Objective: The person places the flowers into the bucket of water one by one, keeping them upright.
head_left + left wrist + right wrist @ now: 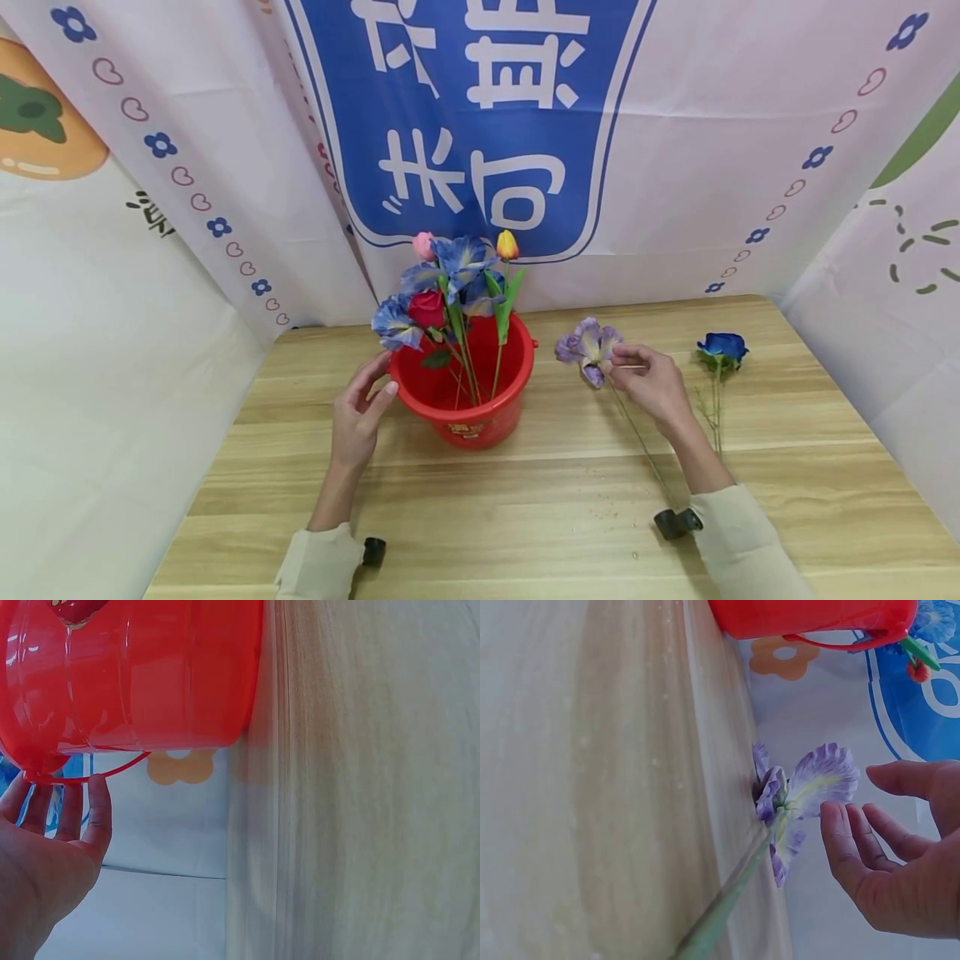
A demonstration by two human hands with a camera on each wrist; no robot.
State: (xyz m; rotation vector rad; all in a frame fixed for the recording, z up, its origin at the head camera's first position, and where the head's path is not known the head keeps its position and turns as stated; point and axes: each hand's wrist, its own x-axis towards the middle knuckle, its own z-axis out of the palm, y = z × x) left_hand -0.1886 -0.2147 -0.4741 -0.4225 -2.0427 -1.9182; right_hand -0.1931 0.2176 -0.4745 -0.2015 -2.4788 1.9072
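A red bucket (480, 429) stands on the table, holding several artificial flowers, among them blue irises (459, 260), a red rose (427, 308), a pink bud (423, 246) and a yellow-orange tulip (507, 245). At its left side my left hand (358, 412) touches the rim, its fingertips against the thin red handle (120, 769) in the left wrist view. A purple iris (590, 348) lies on the table right of the bucket, its stem running toward me. Beside its bloom is my right hand (654, 385), fingers loosely bent; the right wrist view shows a gap between thumb and fingers, nothing held.
Farther right on the wooden table (525, 517) lies a blue rose (722, 346) with its stem toward me. Small crumbs dot the tabletop between the bucket and the right sleeve. A white printed cloth (675, 208) hangs behind the table and along both sides.
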